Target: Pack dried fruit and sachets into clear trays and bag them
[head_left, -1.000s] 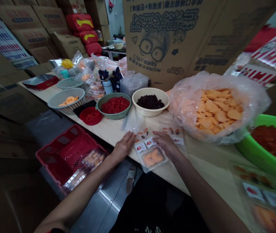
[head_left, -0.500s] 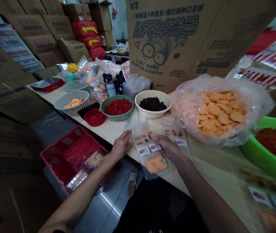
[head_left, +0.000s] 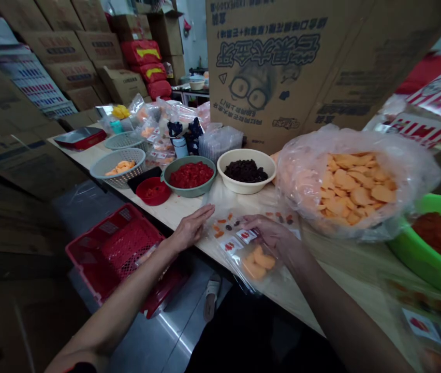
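Observation:
My right hand [head_left: 270, 235] pinches the upper right part of a clear plastic bag [head_left: 231, 258] near the table's front edge. Orange slices [head_left: 258, 262] show in its lower part, with small white labels [head_left: 232, 244] above them. My left hand [head_left: 191, 229] lies at the left edge of the bags, fingers stretched out and holding nothing that I can see. Beneath and behind the held bag are other clear bags, with small orange and dark pieces [head_left: 220, 227] showing through. Where one bag ends and another begins is hard to tell.
Behind stand a green bowl of red pieces [head_left: 162, 178], a cream bowl [head_left: 225, 181] of dark fruit and a red dish [head_left: 154, 199]. A big plastic bag of orange slices [head_left: 354, 189] and a bright green tub [head_left: 409, 248] are right. Below left is a red crate [head_left: 88, 228].
The bag in my right hand has shifted slightly right and tilted, its orange slices moving with it. My left hand's fingers have straightened. The whole view has shifted a little.

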Demonstrator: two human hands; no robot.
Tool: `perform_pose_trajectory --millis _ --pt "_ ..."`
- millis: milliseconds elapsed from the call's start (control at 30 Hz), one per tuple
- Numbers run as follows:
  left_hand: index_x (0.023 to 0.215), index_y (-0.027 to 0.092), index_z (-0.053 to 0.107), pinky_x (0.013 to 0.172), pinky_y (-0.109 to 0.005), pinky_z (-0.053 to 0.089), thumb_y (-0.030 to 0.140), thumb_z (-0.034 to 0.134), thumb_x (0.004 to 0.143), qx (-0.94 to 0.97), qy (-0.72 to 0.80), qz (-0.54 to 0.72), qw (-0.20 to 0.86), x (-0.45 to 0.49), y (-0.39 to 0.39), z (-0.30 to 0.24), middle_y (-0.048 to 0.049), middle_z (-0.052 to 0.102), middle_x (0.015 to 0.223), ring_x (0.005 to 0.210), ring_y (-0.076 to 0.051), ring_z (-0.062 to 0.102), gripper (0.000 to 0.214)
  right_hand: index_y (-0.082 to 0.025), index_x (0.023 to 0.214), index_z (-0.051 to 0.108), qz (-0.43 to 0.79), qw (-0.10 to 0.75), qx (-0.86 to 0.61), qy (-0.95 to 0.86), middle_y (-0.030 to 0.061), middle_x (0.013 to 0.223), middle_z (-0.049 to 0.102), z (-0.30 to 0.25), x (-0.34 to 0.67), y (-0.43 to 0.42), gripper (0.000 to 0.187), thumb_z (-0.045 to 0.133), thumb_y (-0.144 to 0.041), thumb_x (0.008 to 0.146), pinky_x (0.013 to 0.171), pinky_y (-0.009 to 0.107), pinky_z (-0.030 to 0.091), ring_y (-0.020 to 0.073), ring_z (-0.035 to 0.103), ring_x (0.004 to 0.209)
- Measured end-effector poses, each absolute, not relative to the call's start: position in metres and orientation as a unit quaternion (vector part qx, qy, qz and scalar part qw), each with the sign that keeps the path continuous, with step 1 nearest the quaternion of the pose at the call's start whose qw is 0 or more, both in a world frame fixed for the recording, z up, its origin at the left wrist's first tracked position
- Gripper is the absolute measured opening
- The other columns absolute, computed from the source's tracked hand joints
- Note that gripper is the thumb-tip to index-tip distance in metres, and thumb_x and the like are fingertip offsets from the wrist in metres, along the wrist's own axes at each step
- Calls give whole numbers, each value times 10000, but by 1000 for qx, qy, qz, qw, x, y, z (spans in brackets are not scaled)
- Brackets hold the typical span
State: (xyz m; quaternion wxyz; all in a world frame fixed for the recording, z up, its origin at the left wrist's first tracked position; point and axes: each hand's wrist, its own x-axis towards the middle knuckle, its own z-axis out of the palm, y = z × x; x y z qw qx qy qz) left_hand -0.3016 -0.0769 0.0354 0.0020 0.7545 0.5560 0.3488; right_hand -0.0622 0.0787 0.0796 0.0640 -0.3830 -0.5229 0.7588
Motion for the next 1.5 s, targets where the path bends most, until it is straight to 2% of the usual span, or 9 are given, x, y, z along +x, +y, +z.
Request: perform_pose_trajectory --millis 200,300,500,700,833,1133,1267,1367,1500 --pt "1592 242 234 1166 -442 435 -50 408 839 780 557 281 -38 -293 -76 34 -127 418 1569 1480 -234 351 826 -309 1507 448 727 68 -434 -527 46 1187 705 75 -66 84 825 677 -166 727 559 212 409 124 634 731" --pt "1598 218 190 1163 -455 435 -12 418 891 789 559 249 -57 -283 -78 32 -143 390 1583 1504 -249 282 777 -340 1484 476 726 112 -425 -529 21 1082 719 72 -75 79 788 635 -166 732 574 219 408 109 603 661" --pt "1591 213 218 1148 -465 448 26 418 940 751 591 283 -82 -268 -85 14 -146 435 1555 1485 -252 324 706 -215 1282 627 723 212 -458 -471 20 869 712 61 -88 54 629 698 -196 657 537 236 441 151 612 632" --pt "1558 262 340 1082 -422 525 -47 410 834 684 631 366 -23 -286 -82 16 -97 505 1510 1378 -229 506 791 -273 1541 367 769 96 -394 -494 63 1132 708 67 -69 52 849 715 -244 767 554 232 493 160 661 756" --pt "1578 282 281 1139 -446 463 -91 385 759 716 614 333 19 -295 -82 30 -76 443 1558 1421 -220 450 905 -272 1519 427 778 59 -357 -514 81 1377 610 68 -49 67 825 771 -295 769 590 214 522 168 674 903" --pt "1605 292 161 1169 -444 420 -91 412 748 756 591 282 9 -299 -84 40 -83 351 1612 1462 -215 382 972 -268 1563 345 767 37 -348 -538 108 1449 552 75 -60 75 886 751 -253 776 573 226 510 178 669 892" --pt "1605 274 162 1162 -408 437 -76 380 815 782 573 246 -10 -300 -82 43 -91 359 1607 1471 -190 363 892 -335 1592 250 747 118 -369 -540 72 1341 619 79 -66 74 922 691 -228 789 591 233 490 144 651 807" --pt "1601 242 191 1149 -405 452 -18 396 884 781 581 224 -41 -296 -81 40 -112 383 1591 1478 -206 350 790 -331 1526 402 744 140 -370 -539 33 1071 702 81 -72 69 822 662 -207 756 564 235 459 134 625 690" --pt "1535 223 362 1100 -447 482 64 425 923 761 593 259 -57 -284 -87 24 -132 507 1505 1436 -253 428 636 -259 1334 584 722 188 -408 -526 -24 750 644 76 -80 61 658 671 -242 682 514 219 409 140 595 602"
